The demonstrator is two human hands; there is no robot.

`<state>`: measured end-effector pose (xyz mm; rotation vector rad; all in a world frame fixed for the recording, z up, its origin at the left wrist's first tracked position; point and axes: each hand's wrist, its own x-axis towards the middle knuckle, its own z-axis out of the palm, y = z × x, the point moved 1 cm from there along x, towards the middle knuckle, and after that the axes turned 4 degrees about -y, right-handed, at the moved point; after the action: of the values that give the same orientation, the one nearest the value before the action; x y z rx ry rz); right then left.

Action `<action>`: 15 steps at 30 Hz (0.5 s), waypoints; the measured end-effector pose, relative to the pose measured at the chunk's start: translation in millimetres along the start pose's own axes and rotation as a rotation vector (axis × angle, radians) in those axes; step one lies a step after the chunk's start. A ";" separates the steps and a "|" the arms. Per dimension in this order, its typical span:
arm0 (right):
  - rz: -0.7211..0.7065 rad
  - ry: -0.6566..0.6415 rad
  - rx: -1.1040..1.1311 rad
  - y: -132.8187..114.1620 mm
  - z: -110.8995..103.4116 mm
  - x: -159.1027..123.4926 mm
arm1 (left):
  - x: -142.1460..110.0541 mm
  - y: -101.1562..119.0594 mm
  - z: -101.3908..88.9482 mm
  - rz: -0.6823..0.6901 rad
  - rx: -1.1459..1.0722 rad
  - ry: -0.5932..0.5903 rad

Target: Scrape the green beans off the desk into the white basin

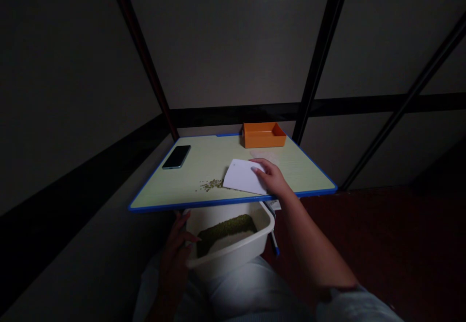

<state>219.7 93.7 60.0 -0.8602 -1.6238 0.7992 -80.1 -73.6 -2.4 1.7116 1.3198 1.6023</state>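
Observation:
My right hand (271,175) grips a white card (243,175) by its right side, thumb on top. The card is tilted low over the tabletop near its front edge. Small greenish grains (211,184) lie scattered just left of the card. Below the table edge, a white plastic tub (233,256) rests on my lap, with a mass of green grains (236,226) along its far side and its pale bottom partly bare. My left hand (179,239) holds the tub by its left rim, fingers reaching over the inside.
The small table (291,171) has a raised-looking blue edge. A dark-screened phone (177,157) lies at its left, and an orange open box (265,136) stands at the back right. Wall panels (233,40) rise close behind; a table leg (274,243) shows beside the tub.

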 end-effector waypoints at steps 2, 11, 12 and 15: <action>0.006 -0.063 -0.005 -2.6 1.5 -1.1 | -0.1 0.9 -0.4 0.002 -0.001 0.005; 0.028 0.025 -0.132 3.1 1.6 0.5 | -0.4 1.3 -0.1 0.028 0.007 0.006; 0.034 0.043 -0.146 3.7 1.5 0.6 | -0.7 1.2 0.0 0.031 0.007 0.004; 0.045 0.070 -0.177 4.1 1.6 0.5 | -1.1 0.8 -0.4 0.024 0.023 -0.019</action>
<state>218.6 96.1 56.5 -1.0414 -1.6349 0.6553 -80.1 -74.9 -2.2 1.7587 1.3183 1.5862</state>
